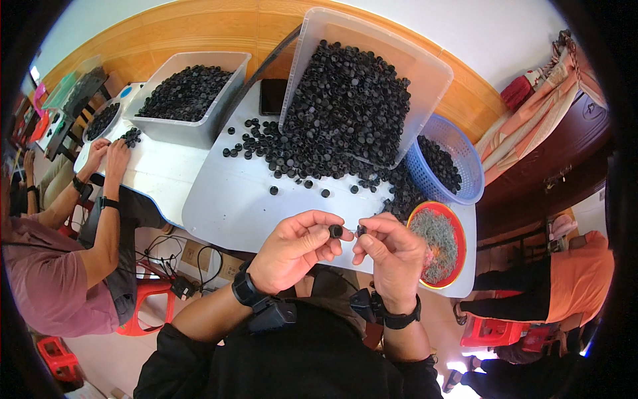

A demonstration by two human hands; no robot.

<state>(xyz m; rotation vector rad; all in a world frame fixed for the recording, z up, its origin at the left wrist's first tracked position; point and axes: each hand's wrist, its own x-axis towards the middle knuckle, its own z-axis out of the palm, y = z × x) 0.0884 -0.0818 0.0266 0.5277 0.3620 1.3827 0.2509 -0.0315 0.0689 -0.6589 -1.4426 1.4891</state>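
Observation:
My left hand (302, 243) pinches a small round black cap (335, 231) between thumb and fingers, its hollow side facing me. Close by on the right, my right hand (393, 251) grips a small dark piece (361, 230) at its fingertips, too small to name surely. The two pieces are a short gap apart, above the near edge of the white table (232, 193). Beyond my hands, a large clear bin (425, 80) lies tipped toward me, with black caps (339, 159) spilling from it. Beside my right hand stands a red bowl (458, 249) of fine grey, tangled-looking bits.
A blue basket (468, 163) of black caps stands at the right. To the left, another clear bin (199, 133) holds more caps, and a dark flat device (271, 96) lies between the bins. A co-worker in a purple shirt (60, 286) sits at the left; red stools (149, 306) stand below.

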